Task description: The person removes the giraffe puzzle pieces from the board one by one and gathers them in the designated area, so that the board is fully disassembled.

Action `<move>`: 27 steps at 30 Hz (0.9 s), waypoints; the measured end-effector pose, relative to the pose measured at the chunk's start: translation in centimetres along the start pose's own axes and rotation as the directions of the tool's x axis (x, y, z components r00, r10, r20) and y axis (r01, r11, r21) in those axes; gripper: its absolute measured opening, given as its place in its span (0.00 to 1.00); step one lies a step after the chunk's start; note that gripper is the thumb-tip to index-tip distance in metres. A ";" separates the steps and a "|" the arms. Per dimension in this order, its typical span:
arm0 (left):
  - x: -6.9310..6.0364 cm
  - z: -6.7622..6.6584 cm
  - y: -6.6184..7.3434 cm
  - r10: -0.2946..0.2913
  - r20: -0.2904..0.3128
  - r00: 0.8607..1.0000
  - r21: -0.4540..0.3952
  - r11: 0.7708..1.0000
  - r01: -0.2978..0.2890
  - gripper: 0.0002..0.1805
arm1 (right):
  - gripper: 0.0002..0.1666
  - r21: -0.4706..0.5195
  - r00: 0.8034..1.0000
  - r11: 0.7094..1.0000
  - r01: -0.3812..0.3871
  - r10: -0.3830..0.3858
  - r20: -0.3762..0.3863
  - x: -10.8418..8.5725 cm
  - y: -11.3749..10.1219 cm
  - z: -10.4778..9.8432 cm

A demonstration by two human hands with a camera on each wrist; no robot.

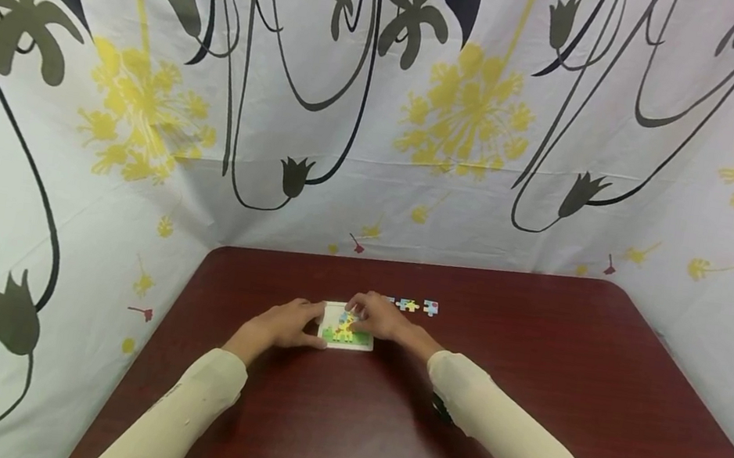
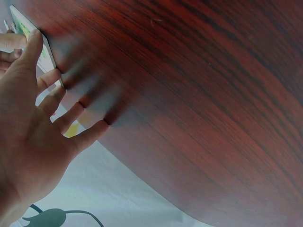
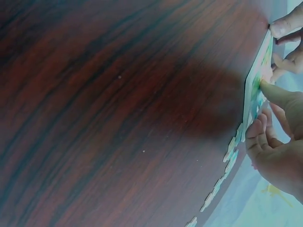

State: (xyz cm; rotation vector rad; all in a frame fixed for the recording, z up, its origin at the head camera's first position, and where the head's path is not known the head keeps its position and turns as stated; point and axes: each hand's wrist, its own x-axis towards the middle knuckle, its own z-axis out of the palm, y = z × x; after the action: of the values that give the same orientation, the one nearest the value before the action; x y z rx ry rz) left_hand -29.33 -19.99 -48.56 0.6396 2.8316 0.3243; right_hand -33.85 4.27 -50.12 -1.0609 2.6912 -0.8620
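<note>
A white puzzle tray (image 1: 364, 349) with a green, yellow and blue picture lies on the dark red table. My left hand (image 1: 287, 323) holds its left side, thumb at the near corner and fingers along the edge; in the left wrist view the fingers of this hand (image 2: 40, 118) are spread, some tips on the table. My right hand (image 1: 382, 317) is over the tray's upper right part. The right wrist view shows this hand (image 3: 284, 151) with its thumb on the picture and the other fingers loosely bent, apart from the thumb. No piece is visible between them.
Several loose puzzle pieces (image 1: 408, 306) lie in a row behind and right of the tray, near the table's (image 1: 505, 305) back edge. A patterned cloth (image 1: 370, 206) hangs behind the table and along both sides.
</note>
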 end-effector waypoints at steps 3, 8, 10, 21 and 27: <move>0.0 0.1 0.0 0.004 0.000 1.000 -0.008 1.000 -0.004 0.22 | 0.18 -0.001 1.000 1.000 0.014 -0.014 -0.026 -0.1 0.1 0.1; 0.0 0.1 0.1 0.009 -0.002 1.000 -0.009 1.000 -0.009 0.22 | 0.17 0.065 0.999 0.998 0.006 -0.003 -0.037 -0.2 0.2 0.2; 0.1 0.0 0.1 0.009 -0.004 1.000 -0.007 1.000 -0.009 0.22 | 0.17 0.093 0.999 0.996 0.002 0.002 -0.040 -0.2 0.3 0.2; 0.0 -0.2 0.2 0.006 -0.007 1.000 -0.010 1.000 -0.006 0.22 | 0.12 0.102 0.994 0.993 0.054 -0.044 -0.100 -0.8 0.3 -0.1; -0.1 -0.2 0.2 -0.010 -0.001 1.000 -0.016 1.000 0.010 0.23 | 0.12 0.112 0.986 0.989 0.095 -0.079 -0.145 -1.0 0.9 -0.3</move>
State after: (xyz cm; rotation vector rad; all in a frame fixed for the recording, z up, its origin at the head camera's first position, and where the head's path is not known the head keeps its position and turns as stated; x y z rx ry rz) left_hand -29.18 -19.89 -48.27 0.6225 2.8294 0.3456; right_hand -33.71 5.63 -50.51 -1.1394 2.6810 -1.1373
